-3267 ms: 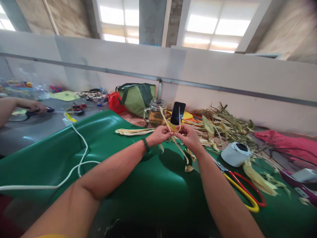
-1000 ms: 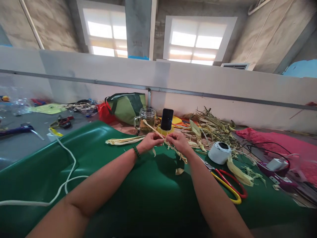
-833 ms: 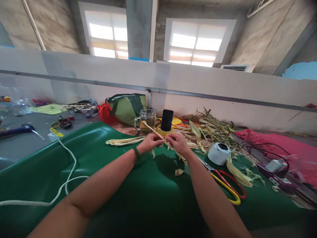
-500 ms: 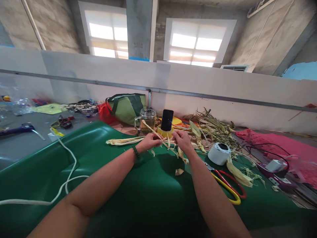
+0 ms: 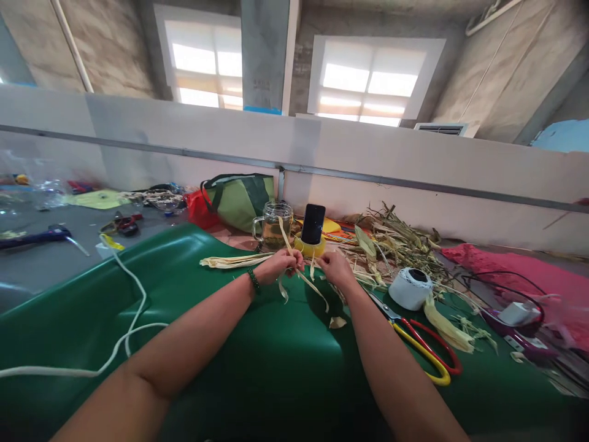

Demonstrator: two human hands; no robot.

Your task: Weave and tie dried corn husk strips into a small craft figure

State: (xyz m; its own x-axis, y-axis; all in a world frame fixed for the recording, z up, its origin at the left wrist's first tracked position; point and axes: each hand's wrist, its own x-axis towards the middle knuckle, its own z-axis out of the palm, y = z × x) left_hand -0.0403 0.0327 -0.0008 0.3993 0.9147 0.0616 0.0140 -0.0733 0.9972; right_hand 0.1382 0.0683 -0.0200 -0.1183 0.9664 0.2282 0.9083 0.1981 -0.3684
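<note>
My left hand [image 5: 281, 264], with a dark beaded bracelet at the wrist, pinches a long pale corn husk strip [image 5: 285, 236]. One end of the strip rises in front of the glass mug, and thin tails hang below my fingers. My right hand [image 5: 335, 269] is closed just to the right, its fingertips against a short, narrow piece of husk [image 5: 313, 270]. A small gap separates the two hands. On the green mat [image 5: 276, 368] beneath them lies a loose husk scrap [image 5: 337, 322]. A bundle of husk strips [image 5: 230, 262] rests left of my left hand.
Behind my hands stand a glass mug [image 5: 276, 230] of liquid and a phone [image 5: 313, 224] propped on a yellow tape roll [image 5: 309, 248]. Red-and-yellow-handled scissors [image 5: 426, 347] and a white roll [image 5: 410, 288] lie right, before a dried husk heap [image 5: 400, 242]. A white cable [image 5: 140, 294] crosses the mat's left.
The husk strip in my left hand has swung more upright, and its lower tails hang farther down. My right hand has drawn slightly away from my left hand. The view has shifted a little.
</note>
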